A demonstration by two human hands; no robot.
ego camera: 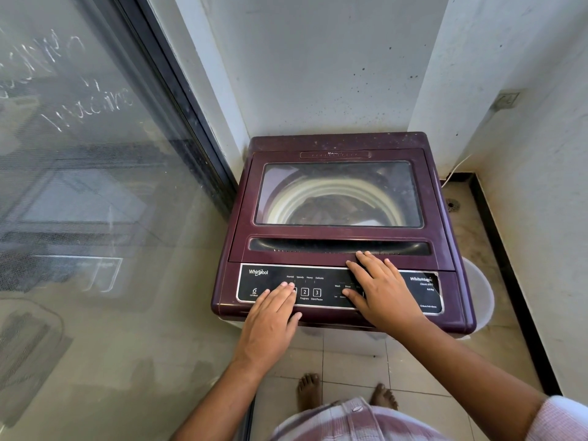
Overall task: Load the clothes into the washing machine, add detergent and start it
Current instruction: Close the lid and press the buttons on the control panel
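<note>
One washer (343, 230) stood in the middle of the frame, dark maroon, with its lid (337, 253) closed. Through the lid's one glass window (339, 194) the pale drum ring showed, and inside it some dark clothes (321, 213), not clear enough to count. Along the near edge of the washer ran one black control panel (270, 278). Two square buttons could be read on it, marked 2 (304, 292) and 3 (316, 292); a third button lay just under the left fingertips.

Two hands were in view, both flat and relaxed, grasping nothing. The left hand (273, 316) lay at the lower centre of the frame on the left part of the panel, fingers together, the tips touching the panel just left of button 2. The right hand (381, 291) lay on the right part of the panel, fingers spread, the tips reaching over the lid's front edge, just below the long dark handle recess (318, 245).

One white bucket (480, 294) stood on the floor, partly hidden behind the washer's right corner. One glass door (79, 186) filled the left of the frame. Two bare feet (308, 389) stood on the tiles at the bottom.
</note>
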